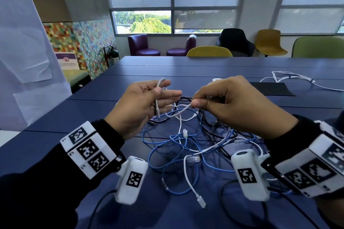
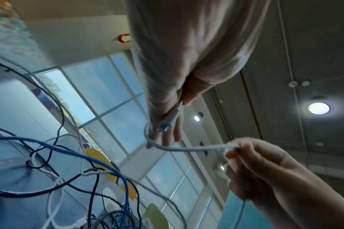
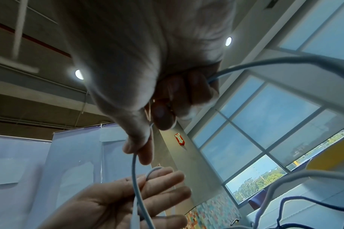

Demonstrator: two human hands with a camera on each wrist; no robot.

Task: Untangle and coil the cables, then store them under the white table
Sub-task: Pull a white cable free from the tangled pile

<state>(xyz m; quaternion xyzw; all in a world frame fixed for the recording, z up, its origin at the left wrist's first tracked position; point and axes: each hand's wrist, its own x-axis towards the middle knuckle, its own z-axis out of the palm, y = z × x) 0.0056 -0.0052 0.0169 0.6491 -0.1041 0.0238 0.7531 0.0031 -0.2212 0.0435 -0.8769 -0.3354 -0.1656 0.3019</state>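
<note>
Both hands hover over a blue table (image 1: 89, 135), sharing one thin white cable (image 1: 178, 110). My left hand (image 1: 165, 92) has the cable looped over its forefinger, and the thumb pins the plug end (image 2: 170, 122) against the nearly straight fingers. A short way to the right, my right hand (image 1: 194, 100) pinches the same cable (image 2: 186, 149) between thumb and forefinger, its other fingers curled. The cable sags between the hands and runs down into a tangle (image 1: 186, 147) of blue, black and white cables on the table below. A loose white plug (image 1: 202, 202) lies near me.
A second white cable bundle (image 1: 290, 78) and a black mat (image 1: 270, 88) lie at the table's far right. Yellow (image 1: 209, 51) and green (image 1: 318, 47) chairs stand behind the far edge. A white surface (image 1: 7, 137) shows at the left edge.
</note>
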